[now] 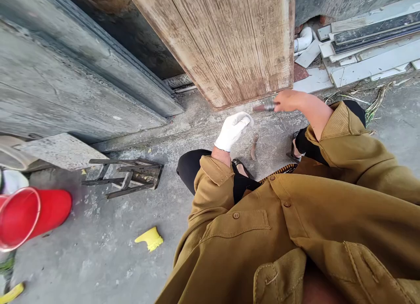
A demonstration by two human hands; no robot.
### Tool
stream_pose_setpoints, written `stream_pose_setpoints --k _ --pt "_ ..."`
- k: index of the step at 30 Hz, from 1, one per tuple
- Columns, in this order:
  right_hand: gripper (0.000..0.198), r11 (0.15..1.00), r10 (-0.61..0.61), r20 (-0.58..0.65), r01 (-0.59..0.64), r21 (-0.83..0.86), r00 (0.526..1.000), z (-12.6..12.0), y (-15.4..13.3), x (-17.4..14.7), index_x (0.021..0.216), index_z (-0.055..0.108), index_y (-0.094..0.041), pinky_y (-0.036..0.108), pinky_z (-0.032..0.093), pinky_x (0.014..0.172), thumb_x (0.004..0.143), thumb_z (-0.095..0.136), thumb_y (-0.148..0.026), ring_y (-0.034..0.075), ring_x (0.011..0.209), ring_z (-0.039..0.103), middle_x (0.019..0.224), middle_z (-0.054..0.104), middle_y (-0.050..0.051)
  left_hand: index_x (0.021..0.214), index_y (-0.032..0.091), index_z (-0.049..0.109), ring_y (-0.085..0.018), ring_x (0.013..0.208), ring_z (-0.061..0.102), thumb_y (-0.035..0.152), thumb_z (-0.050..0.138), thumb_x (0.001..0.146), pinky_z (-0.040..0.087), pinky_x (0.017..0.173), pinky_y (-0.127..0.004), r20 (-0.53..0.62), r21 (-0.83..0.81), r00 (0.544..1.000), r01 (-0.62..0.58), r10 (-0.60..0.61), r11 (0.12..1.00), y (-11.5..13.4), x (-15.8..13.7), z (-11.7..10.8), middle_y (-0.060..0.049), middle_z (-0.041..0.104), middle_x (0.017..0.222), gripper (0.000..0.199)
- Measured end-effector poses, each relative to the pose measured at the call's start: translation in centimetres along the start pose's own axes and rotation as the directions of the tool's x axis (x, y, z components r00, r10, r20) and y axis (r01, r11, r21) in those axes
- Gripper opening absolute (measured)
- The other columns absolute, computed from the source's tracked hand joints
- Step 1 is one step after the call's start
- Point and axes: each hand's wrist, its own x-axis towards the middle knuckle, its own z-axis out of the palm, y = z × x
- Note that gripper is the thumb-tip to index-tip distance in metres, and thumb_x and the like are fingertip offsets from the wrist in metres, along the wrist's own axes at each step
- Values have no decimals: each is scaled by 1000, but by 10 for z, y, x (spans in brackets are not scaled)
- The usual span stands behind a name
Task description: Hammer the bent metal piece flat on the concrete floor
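My left hand (232,129) wears a white knitted glove. Its fingers are curled in over the concrete floor, and whether they hold something small is hidden. Just to the right, my bare right hand (288,101) is closed round a tool (265,107) with a silvery ringed collar and a short reddish-brown end. That end points left, toward the gloved fingers, and is blurred, so the tool's exact kind is unclear. Below, between my feet, a thin curved brown piece (254,146) lies on the floor.
A weathered wooden panel (243,46) leans in front of me. White boards (377,61) and a white pipe (303,39) lie right. Left are grey slabs (65,85), a small wooden stool (131,177), a red bucket (52,210) and a yellow piece (151,239).
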Motion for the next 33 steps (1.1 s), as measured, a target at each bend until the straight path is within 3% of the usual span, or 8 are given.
stream_pose_setpoints --k 4,9,12,16,20,23,27,33 --pt "16 956 -276 491 287 54 826 15 -24 -2 86 69 -15 30 40 67 96 65 -27 14 65 53 70 61 0 84 18 66 -10 57 46 47 59 94 42 57 -27 -110 106 994 17 -5 994 -7 2 -6 -3 65 79 32" --pt "29 819 -570 489 410 401 660 10 -29 -12 83 67 -17 27 43 70 89 76 -44 12 66 56 69 61 -3 82 18 65 -13 62 50 44 57 95 45 63 -28 -166 221 986 11 26 975 -16 8 -7 -4 65 76 30" --pt "34 790 -587 374 409 456 718 1 -18 -16 81 68 -17 27 43 68 87 79 -48 12 65 55 67 60 -3 81 17 64 -15 69 56 38 56 96 48 69 -28 -197 281 980 39 18 959 -21 13 -5 -4 66 78 26" --pt "32 796 -351 -80 342 499 933 -5 -4 -14 97 72 -17 29 48 68 96 71 -49 16 70 58 76 67 4 81 17 64 -13 63 51 37 57 95 43 63 -26 -98 276 993 92 -67 957 -21 15 4 -1 59 69 25" --pt "39 929 32 -350 101 355 936 -5 0 -2 120 73 -13 35 52 75 103 60 -46 24 84 65 90 72 13 85 16 67 -11 56 44 44 56 96 38 58 -25 126 165 990 38 -59 986 -16 11 17 0 56 67 32" --pt "36 994 84 -292 -62 84 953 -1 -7 4 121 76 -10 35 48 78 101 64 -37 26 93 67 101 74 16 86 15 68 -12 64 52 42 57 95 44 64 -26 141 182 990 -37 11 983 -14 10 18 -2 63 75 31" --pt "22 998 -2 42 5 -68 999 7 -17 2 108 78 -7 30 36 67 98 68 -24 16 75 60 88 74 12 89 14 70 -17 77 62 40 55 97 52 78 -29 48 274 998 -40 28 961 -17 9 8 -5 71 84 31" --pt "17 969 -247 383 234 82 890 11 -20 -9 81 70 -11 28 31 63 97 66 -15 10 57 47 58 56 -4 93 15 71 -21 94 69 37 55 98 53 96 -34 10 364 1000 -24 21 931 -16 7 -1 -8 77 97 28"
